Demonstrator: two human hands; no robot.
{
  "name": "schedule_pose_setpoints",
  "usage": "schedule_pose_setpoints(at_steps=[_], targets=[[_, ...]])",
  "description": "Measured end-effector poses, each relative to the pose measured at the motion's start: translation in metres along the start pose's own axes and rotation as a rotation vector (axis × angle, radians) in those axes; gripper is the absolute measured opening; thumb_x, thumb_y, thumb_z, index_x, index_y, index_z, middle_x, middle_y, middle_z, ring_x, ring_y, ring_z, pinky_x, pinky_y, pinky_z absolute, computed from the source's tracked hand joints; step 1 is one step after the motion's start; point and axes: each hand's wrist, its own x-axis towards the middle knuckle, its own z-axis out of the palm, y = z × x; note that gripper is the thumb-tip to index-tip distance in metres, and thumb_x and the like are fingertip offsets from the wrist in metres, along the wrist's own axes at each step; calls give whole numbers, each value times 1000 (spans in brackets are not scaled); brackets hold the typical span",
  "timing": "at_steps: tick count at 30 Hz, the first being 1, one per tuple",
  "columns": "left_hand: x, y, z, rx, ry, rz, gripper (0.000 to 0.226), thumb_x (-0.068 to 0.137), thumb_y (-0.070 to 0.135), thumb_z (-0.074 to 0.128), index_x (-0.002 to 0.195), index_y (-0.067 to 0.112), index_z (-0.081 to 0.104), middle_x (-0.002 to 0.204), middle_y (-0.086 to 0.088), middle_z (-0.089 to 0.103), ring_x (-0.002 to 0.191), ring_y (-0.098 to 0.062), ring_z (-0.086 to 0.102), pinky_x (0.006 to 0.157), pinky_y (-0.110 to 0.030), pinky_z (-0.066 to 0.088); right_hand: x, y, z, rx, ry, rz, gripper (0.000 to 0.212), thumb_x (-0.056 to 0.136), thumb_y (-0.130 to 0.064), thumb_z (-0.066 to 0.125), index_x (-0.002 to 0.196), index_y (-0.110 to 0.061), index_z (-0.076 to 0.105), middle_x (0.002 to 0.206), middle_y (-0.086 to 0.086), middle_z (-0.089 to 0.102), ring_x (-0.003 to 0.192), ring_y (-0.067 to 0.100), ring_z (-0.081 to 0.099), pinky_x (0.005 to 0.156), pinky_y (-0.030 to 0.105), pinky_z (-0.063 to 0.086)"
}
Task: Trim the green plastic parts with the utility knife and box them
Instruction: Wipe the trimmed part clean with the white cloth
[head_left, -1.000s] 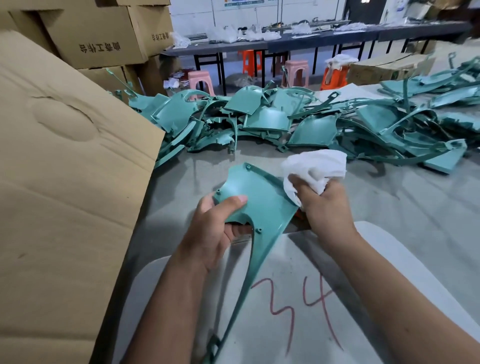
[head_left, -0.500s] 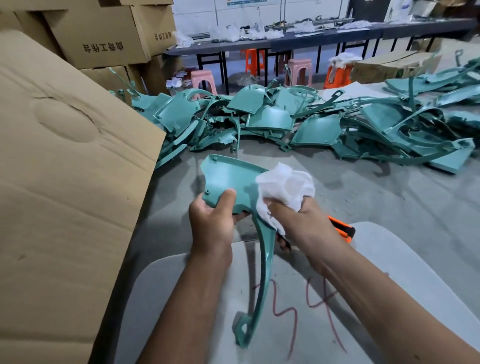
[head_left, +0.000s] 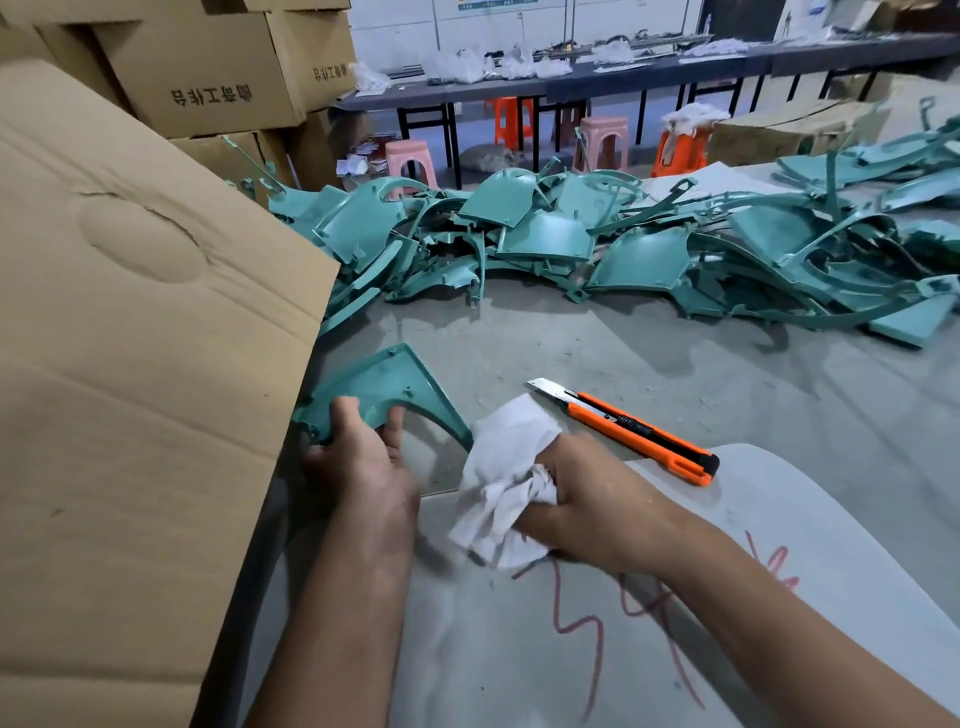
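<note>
My left hand (head_left: 363, 457) grips a green plastic part (head_left: 384, 384) by its wide end, low over the table beside the cardboard flap (head_left: 130, 364). The part's curved arm runs right and disappears under a white cloth (head_left: 506, 467). My right hand (head_left: 587, 499) holds that crumpled cloth against the part. An orange utility knife (head_left: 628, 431) lies on the table to the right of the cloth, blade out and pointing up-left, with no hand on it.
A big heap of green parts (head_left: 597, 249) covers the far side of the grey table (head_left: 675, 364). A white board (head_left: 779, 545) with red marks lies under my forearms. Stacked cartons (head_left: 208, 78) stand at the back left; stools and benches are beyond.
My left hand has swung the green part left and down toward the cardboard flap. My right hand followed with the cloth, and the knife now lies fully in view on the table.
</note>
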Motion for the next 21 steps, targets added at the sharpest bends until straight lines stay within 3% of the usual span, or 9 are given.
schedule_pose_setpoints(at_steps=[2, 4, 8, 11, 14, 17, 21], targets=[[0, -1, -1, -21, -41, -18, 46, 93, 12, 64, 136, 8, 50, 125, -15, 60, 71, -14, 73, 57, -21, 58, 1, 2, 0, 39, 138, 21, 18, 80, -17, 57, 86, -29, 68, 80, -21, 68, 77, 3, 61, 67, 23, 48], [-3, 0, 1, -36, -71, -27, 44, 93, 9, 62, 135, 6, 51, 122, -15, 63, 63, -12, 74, 60, -23, 60, 2, 7, -1, 37, 224, 37, 28, 81, -11, 59, 96, -29, 75, 92, -28, 70, 89, 0, 64, 75, 19, 48], [-18, -3, 1, -21, -150, -65, 38, 91, 2, 63, 127, 8, 51, 124, -15, 60, 89, -22, 71, 68, -30, 63, 4, 14, -7, 46, 338, 35, 42, 82, 0, 61, 80, -42, 67, 79, -33, 67, 73, -4, 60, 64, 8, 40], [-32, -9, 0, 64, -255, -158, 36, 91, 1, 67, 125, 1, 56, 122, -20, 64, 97, -32, 72, 70, -37, 64, 8, 18, -11, 36, 412, 93, 29, 85, -12, 61, 72, -38, 60, 68, -28, 63, 63, 0, 55, 58, 12, 37], [-34, -7, 1, 95, -394, -204, 28, 93, -1, 65, 121, 0, 60, 117, -23, 71, 101, -39, 73, 78, -44, 64, 10, 23, -20, 138, 461, 137, 31, 90, -2, 63, 73, -28, 63, 62, -19, 61, 57, 1, 50, 57, 19, 42], [-36, -4, -2, 112, -551, -283, 31, 96, 1, 61, 127, 1, 60, 119, -25, 71, 102, -39, 73, 79, -39, 64, 7, 22, -33, 429, 390, 147, 24, 96, 2, 62, 77, -10, 70, 63, -5, 63, 55, 7, 52, 54, 21, 44], [-36, -2, -4, 117, -739, -358, 24, 93, 2, 60, 115, 8, 68, 113, -17, 74, 89, -29, 75, 68, -30, 61, 4, 20, -43, 755, 251, 122, 23, 95, -15, 58, 76, -13, 70, 63, 13, 60, 49, 17, 51, 45, 28, 40]])
